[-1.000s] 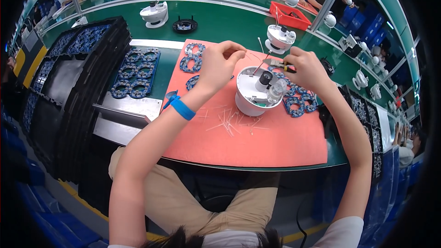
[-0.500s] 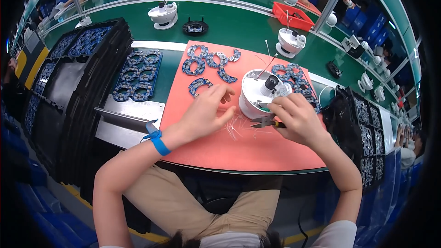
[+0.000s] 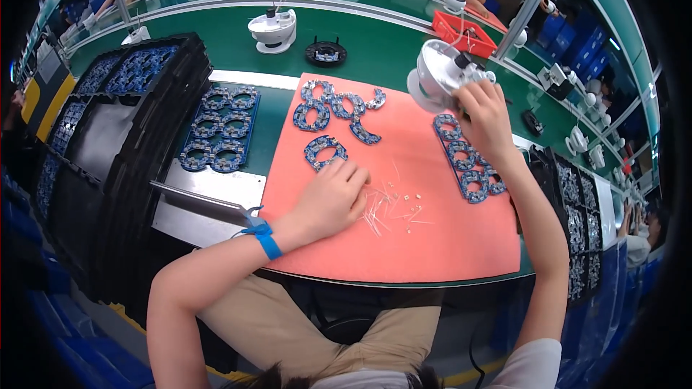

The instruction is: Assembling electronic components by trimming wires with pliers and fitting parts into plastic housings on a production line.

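My right hand (image 3: 486,119) is closed at the near right edge of a white dome-camera housing (image 3: 435,72), which is tilted at the far right of the pink mat. A black lens barrel and a thin wire show on the housing. Cutting pliers are no longer plainly visible; a dark bit shows under that hand. My left hand (image 3: 330,198) rests low over the mat, fingers loosely bent and apart, nothing seen in them. Its fingertips overlap the near edge of a blue ring-shaped circuit board (image 3: 317,148). White wire clippings (image 3: 378,212) lie beside its thumb.
More ring boards (image 3: 349,105) lie on the mat (image 3: 432,252), with a joined board panel (image 3: 461,155) at right and another panel (image 3: 223,126) at left. Black trays (image 3: 166,94) are stacked left. Another housing (image 3: 274,31) and a black ring part (image 3: 326,52) stand on the green belt.
The white housing has left the middle of the mat and moved up and right with my right hand, uncovering clippings and small bits. My left hand has come slightly nearer me.
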`<state>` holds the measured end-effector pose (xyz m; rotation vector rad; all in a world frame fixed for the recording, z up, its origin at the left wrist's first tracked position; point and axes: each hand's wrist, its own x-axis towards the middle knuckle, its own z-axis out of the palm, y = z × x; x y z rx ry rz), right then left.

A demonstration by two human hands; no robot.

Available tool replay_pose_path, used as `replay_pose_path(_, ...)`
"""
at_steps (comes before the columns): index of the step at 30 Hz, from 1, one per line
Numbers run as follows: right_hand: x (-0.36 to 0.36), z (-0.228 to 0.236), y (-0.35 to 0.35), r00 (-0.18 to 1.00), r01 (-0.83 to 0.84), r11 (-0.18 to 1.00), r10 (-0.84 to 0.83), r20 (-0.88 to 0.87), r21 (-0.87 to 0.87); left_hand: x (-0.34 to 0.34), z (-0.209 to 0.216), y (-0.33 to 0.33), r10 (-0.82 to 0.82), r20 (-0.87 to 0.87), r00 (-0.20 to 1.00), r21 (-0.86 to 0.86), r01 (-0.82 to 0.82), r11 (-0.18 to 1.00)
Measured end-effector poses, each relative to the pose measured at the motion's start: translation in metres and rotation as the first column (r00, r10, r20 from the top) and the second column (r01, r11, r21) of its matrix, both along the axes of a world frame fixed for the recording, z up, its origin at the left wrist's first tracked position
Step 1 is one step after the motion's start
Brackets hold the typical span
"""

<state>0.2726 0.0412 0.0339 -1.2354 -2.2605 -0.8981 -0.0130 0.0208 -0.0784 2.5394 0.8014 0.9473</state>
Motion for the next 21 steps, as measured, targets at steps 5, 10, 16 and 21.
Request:
replay_pose_path(5,0.035,-0.036,0.095,0.983,0.18,0.984,-0.18,0.038,-0.01,0.007,-0.003,0.0,-0.007,-0.026,1.0,0.109,0.01,0.994)
replay_pose_path(10,0.036,-0.076,0.128,0.949,0.314,0.948,-0.315,0.009,0.056,0.005,-0.005,0.002,-0.037,-0.037,0.999,0.059,0.039,0.997)
replay_pose_path(16,-0.02,-0.069,0.065,0.914,0.017,1.0,-0.023,-0.406,-0.018,0.0,-0.002,0.001,-0.043,-0.062,0.997,0.016,0.044,0.999)
replay_pose_path(21,-0.082,-0.079,-0.007,0.769,-0.286,0.958,0.22,-0.6,-0.016,0.0,0.0,0.003,-0.1,-0.017,0.995,-0.062,0.099,0.993)
